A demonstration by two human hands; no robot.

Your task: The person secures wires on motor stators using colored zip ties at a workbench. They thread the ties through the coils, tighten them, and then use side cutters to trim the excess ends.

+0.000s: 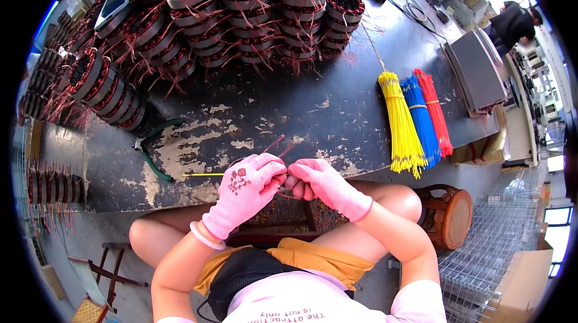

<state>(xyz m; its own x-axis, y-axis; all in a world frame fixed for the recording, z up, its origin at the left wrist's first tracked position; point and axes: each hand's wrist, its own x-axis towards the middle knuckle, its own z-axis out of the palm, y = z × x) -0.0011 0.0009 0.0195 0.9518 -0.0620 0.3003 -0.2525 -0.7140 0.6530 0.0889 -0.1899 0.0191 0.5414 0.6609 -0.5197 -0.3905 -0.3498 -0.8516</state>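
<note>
Our left hand (247, 187) and right hand (328, 184) meet, fingertips pinching reddish wires (276, 142), right of the green-handled pliers (158, 170).
Beside those pliers, our yellow wire (201, 174) runs rightward to the left hand.

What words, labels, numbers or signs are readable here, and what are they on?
Shirt: printed lettering, upside down in view; I won't copy its words.
Left glove: dark red printed design; no readable words.
White-edged device: any markings too small to read.
Otherwise, none I can read.
</note>
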